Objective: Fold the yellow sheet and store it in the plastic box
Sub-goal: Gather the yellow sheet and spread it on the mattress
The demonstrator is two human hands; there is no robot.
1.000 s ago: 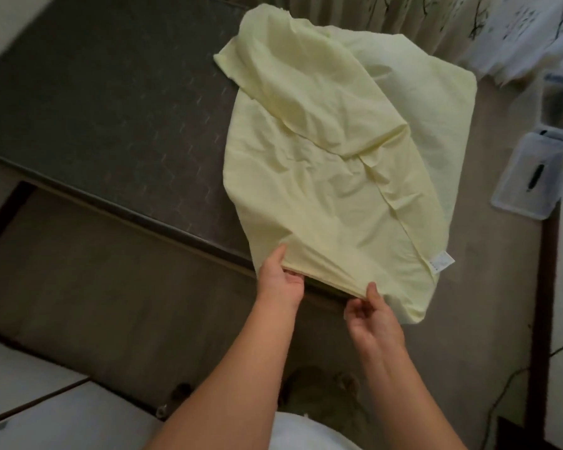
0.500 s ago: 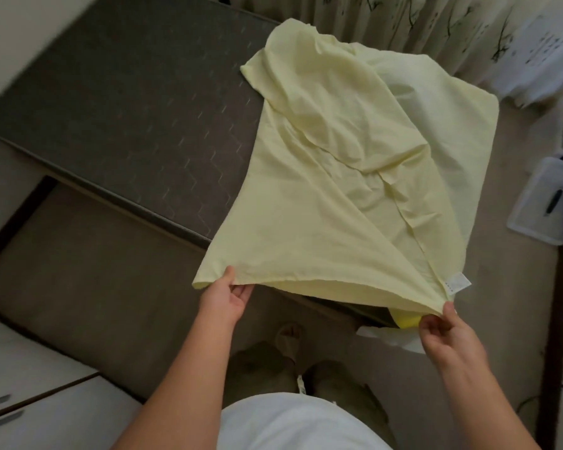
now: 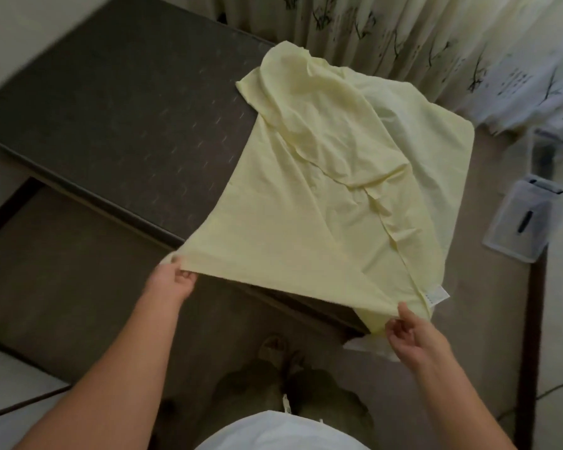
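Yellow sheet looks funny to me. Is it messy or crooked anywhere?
Yes. The yellow sheet is bunched and flopped over itself at its far end on the mattress, with creases down its right side. Only the near edge is stretched straight, between the left hand and the right hand.

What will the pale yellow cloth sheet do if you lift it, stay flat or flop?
Probably flop: the pale yellow cloth sheet lies wrinkled and draped. Likely light: the left hand and right hand lift its edge with just pinches.
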